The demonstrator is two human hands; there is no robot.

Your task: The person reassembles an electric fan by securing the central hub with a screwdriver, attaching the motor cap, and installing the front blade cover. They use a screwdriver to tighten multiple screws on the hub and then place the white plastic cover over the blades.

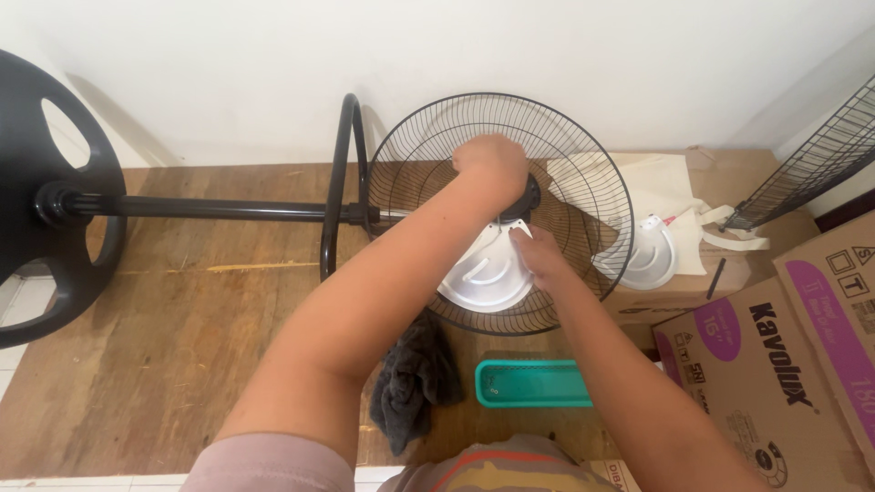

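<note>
A black standing fan lies on its side on the wooden floor, its pole [219, 209] pointing left to the round black base [55, 200]. The black wire rear guard [583, 191] faces up. My left hand [492, 162] is closed over the black hub at the guard's middle. My right hand [540, 255] rests its fingers on the white fan blade [483, 273] inside the guard, touching its upper edge.
A dark grey rag [415, 378] and a teal plastic tray [533, 383] lie below the guard. To the right are a second white blade [649, 260] on a cream cloth bag, cardboard boxes [775, 364], and another wire guard [811, 159] leaning by the wall.
</note>
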